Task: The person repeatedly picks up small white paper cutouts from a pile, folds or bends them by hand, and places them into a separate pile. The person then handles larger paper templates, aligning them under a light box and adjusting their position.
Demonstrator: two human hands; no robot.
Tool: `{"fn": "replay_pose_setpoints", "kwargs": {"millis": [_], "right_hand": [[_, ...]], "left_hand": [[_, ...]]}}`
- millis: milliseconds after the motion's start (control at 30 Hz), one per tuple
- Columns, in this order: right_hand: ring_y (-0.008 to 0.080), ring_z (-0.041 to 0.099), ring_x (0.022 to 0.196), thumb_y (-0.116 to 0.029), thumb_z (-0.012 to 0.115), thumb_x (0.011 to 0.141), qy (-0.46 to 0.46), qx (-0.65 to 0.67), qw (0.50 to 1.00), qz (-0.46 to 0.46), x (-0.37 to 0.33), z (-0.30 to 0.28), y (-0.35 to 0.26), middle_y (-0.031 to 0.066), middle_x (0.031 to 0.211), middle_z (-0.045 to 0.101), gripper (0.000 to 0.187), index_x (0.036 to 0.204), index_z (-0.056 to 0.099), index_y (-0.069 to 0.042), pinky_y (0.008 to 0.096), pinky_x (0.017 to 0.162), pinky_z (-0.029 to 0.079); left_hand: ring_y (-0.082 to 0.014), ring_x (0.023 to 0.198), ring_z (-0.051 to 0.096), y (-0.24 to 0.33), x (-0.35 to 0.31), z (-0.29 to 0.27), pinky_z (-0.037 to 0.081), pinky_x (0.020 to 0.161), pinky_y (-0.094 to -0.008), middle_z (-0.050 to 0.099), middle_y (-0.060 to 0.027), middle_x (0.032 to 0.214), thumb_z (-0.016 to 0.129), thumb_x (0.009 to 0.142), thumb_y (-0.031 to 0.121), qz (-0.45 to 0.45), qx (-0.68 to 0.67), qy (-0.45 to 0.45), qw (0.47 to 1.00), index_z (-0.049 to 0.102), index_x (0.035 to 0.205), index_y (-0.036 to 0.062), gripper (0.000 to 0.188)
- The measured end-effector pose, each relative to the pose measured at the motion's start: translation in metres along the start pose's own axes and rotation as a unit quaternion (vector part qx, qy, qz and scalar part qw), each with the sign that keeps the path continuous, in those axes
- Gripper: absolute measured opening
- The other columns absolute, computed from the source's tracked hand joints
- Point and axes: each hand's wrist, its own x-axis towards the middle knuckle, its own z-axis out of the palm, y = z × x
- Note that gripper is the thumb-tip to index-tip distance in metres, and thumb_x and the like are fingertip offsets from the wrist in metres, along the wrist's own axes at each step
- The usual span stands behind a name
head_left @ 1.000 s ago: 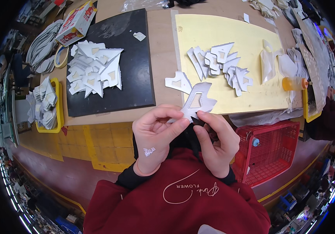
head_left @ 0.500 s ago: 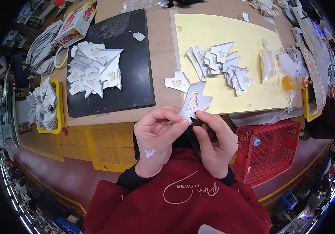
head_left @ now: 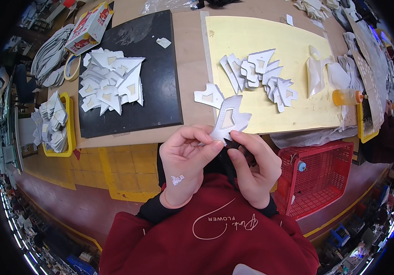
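Note:
Between both hands is a pale grey-white cut piece [head_left: 239, 122] with pointed corners and a mesh window, held up at the table's near edge. My left hand [head_left: 188, 158] pinches its lower left corner between thumb and fingers. The lower right edge is gripped by my right hand [head_left: 255, 160], its thumb beside a small black tip under the piece. Just beyond, a similar white piece [head_left: 201, 97] with a window lies on the table, partly overlapped in view by the held one. More such pieces lie in a loose group [head_left: 262, 58] on the yellow sheet [head_left: 293, 120].
A heap of white pieces [head_left: 110, 82] covers part of a black board [head_left: 162, 91] at left. Beside it stands a yellow tray [head_left: 71, 123] of pieces. An orange bottle [head_left: 346, 97] lies at right, above a red crate [head_left: 318, 183]. A tape roll [head_left: 72, 68] sits near a carton [head_left: 89, 28].
Both hands and the held piece have shifted very slightly to the right. The grip looks the same, and the pieces on the table have not moved.

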Motion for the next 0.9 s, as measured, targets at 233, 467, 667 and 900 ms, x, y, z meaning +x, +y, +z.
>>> {"fn": "replay_pose_setpoints", "kwargs": {"millis": [233, 467, 667, 900], "right_hand": [[0.0226, 0.071, 0.078, 0.010, 0.072, 0.082, 0.000, 0.003, 1.000, 0.005, -0.0002, 0.0013, 0.0007, 0.0167, 0.095, 0.072, 0.034, 0.115, 0.070, 0.001, 0.0273, 0.061, 0.056], [0.0221, 0.070, 0.075, 0.010, 0.071, 0.082, -0.001, 0.002, 1.000, 0.011, 0.0015, 0.0016, 0.0006, 0.0156, 0.093, 0.071, 0.034, 0.115, 0.070, 0.001, 0.0274, 0.062, 0.054], [0.0190, 0.065, 0.071, 0.011, 0.069, 0.082, -0.024, -0.033, 0.999, -0.030, 0.0036, 0.0000, 0.0047, 0.0109, 0.090, 0.068, 0.037, 0.116, 0.074, -0.003, 0.0277, 0.061, 0.051], [0.0186, 0.064, 0.072, 0.010, 0.068, 0.084, -0.030, -0.034, 0.999, -0.014, 0.0044, 0.0001, 0.0069, 0.0102, 0.092, 0.066, 0.035, 0.116, 0.073, -0.004, 0.0275, 0.062, 0.051]], "left_hand": [[-0.0158, 0.098, 0.067, -0.0005, 0.0010, -0.0016, 0.055, 0.089, -0.0256, 0.065, -0.0140, 0.110, 0.069, 0.084, -0.018, 0.006, 0.012, 0.000, 1.000, 0.061, 0.098, -0.0045, 0.021], [-0.0157, 0.098, 0.067, -0.0003, 0.0026, -0.0030, 0.054, 0.090, -0.0258, 0.065, -0.0145, 0.110, 0.068, 0.084, -0.018, 0.004, 0.012, -0.004, 1.000, 0.061, 0.097, -0.0049, 0.020], [-0.0162, 0.099, 0.066, 0.0002, 0.0053, -0.0051, 0.054, 0.090, -0.0263, 0.064, -0.0153, 0.111, 0.067, 0.085, -0.019, 0.020, 0.035, -0.021, 0.999, 0.061, 0.097, -0.0063, 0.018], [-0.0153, 0.101, 0.065, -0.0005, 0.0069, -0.0039, 0.054, 0.091, -0.0258, 0.063, -0.0152, 0.111, 0.066, 0.086, -0.019, 0.047, 0.081, -0.027, 0.995, 0.061, 0.099, -0.0080, 0.018]]}}
